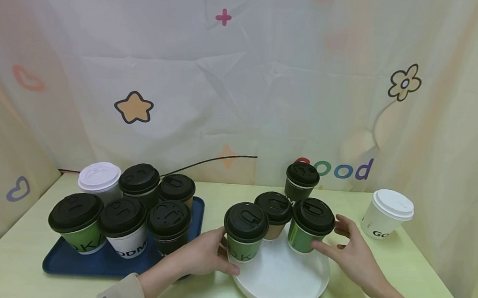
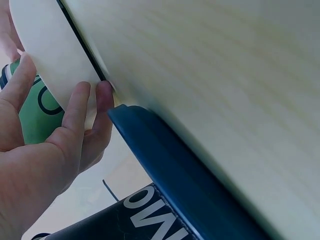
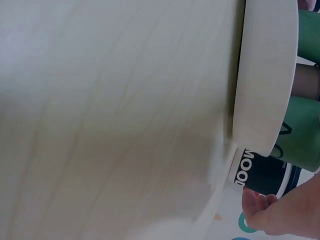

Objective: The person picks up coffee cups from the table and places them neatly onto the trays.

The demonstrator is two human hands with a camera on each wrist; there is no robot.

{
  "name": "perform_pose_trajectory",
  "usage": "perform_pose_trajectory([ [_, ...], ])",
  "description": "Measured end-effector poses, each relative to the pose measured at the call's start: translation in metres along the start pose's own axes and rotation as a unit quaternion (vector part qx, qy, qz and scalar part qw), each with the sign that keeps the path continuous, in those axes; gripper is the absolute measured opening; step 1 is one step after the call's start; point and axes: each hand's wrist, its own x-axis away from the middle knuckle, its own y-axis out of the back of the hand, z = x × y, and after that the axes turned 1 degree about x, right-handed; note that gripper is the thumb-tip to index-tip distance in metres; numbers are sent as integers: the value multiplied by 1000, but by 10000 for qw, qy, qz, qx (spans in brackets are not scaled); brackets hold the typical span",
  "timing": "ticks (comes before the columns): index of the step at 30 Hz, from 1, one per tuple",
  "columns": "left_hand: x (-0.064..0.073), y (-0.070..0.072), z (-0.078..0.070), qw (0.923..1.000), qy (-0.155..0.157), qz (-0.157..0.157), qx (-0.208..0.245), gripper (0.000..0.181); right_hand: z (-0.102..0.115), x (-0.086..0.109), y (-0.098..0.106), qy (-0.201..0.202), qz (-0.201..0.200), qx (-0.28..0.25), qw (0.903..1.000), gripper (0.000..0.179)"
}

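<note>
A round white dish [image 1: 283, 283] bears a light-green lidded paper cup [image 1: 243, 250], a brown one [image 1: 273, 231] and a darker green one [image 1: 300, 240], all with black lids. My left hand [image 1: 203, 254] is at the dish's left edge, beside the light-green cup; in the left wrist view its extended fingers [image 2: 77, 107] overlap the dish's outer wall. My right hand [image 1: 350, 253] is by the darker green cup, thumb at its side and fingers spread near its lid. In the right wrist view, the right fingertips [image 3: 248, 197] appear beside a black cup [image 3: 267, 172].
On the left, a blue tray [image 1: 117, 268] holds several lidded cups, among them a white-lidded one [image 1: 99, 178]. The black cup [image 1: 299, 191] stands behind the dish. A white cup [image 1: 381, 221] is at the far right. A patterned curtain [image 1: 247, 98] hangs behind the table.
</note>
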Motion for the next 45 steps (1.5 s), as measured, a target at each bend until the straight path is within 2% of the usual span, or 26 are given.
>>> perform_pose_trajectory([
  [4, 0, 0, 0, 10000, -24, -21, -30, 78, -5, 1, 9, 3, 96, 136, 9999, 102],
  [8, 0, 0, -1, 10000, -44, -40, -59, 77, -14, 1, 19, 24, -18, 224, 9997, 86],
  [10, 0, 0, -1, 9999, -62, -53, -71, 78, -20, 1, 24, -189, -230, 214, 9993, 73],
  [12, 1, 0, -1, 9999, -74, -57, -71, 78, -25, -1, 28, -583, -528, 70, 9969, 65],
  [14, 1, 0, -1, 10000, -65, -49, -47, 78, -29, -4, 32, -1021, -924, -218, 9902, 63],
  [17, 1, 0, -1, 10000, -33, -28, -8, 78, -35, -10, 39, -1632, -1565, -674, 9718, 73],
  [20, 1, 0, -1, 10000, -23, -12, 19, 79, -40, -16, 45, -1939, -1982, -971, 9559, 81],
  [22, 1, 0, -1, 10000, -23, -10, 25, 80, -43, -18, 49, -2062, -2038, -1098, 9507, 85],
  [25, 1, 0, -2, 10000, -22, -7, 60, 82, -47, -19, 54, -2113, -1895, -1184, 9515, 89],
  [27, 2, 0, -3, 10000, -26, -2, 91, 82, -50, -18, 55, -2049, -1602, -1092, 9594, 82],
  [31, 3, 0, -3, 9998, -28, 39, 167, 83, -52, -11, 50, -1593, -633, -795, 9820, 58],
  [33, 3, 1, -2, 9997, -19, 74, 229, 85, -46, -7, 44, -1352, -112, -740, 9880, 46],
  [35, 3, 2, -2, 9995, 40, 117, 291, 87, -39, -5, 37, -1179, 380, -724, 9896, 43],
  [39, 3, 4, 0, 9985, 184, 214, 477, 90, -28, -2, 25, -921, 1077, -706, 9874, 39],
  [42, 3, 6, 0, 9975, 271, 297, 588, 90, -23, 0, 19, -697, 1339, -687, 9862, 37],
  [45, 3, 9, 1, 9968, 344, 400, 594, 88, -20, 1, 14, -505, 1349, -604, 9877, 35],
])
